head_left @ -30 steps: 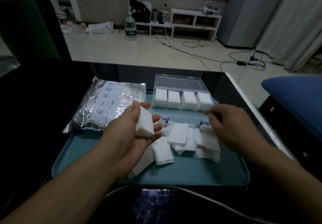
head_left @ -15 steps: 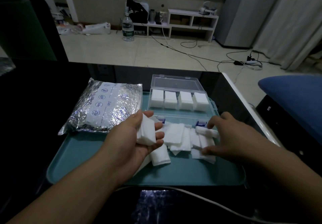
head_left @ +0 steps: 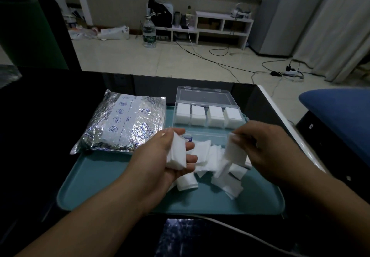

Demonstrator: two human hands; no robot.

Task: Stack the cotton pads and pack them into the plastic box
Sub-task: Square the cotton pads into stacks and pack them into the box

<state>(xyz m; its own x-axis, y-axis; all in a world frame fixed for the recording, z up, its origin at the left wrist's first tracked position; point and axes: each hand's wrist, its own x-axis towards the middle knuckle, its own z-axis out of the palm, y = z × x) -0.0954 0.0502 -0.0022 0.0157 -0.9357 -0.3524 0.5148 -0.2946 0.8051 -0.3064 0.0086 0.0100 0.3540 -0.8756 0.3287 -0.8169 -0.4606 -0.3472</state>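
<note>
Holding a stack (head_left: 176, 156) before the plastic box (head_left: 208, 116), left hand (head_left: 160, 160) grips; right hand (head_left: 258, 142) pinches a pad (head_left: 234, 152). Align edges squarely before adding

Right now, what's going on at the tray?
A person is stacking cotton pads. The left hand holds a small stack; the right hand pinches one pad lifted from the loose pile on the teal tray. The open plastic box already holds four stacks.
</note>
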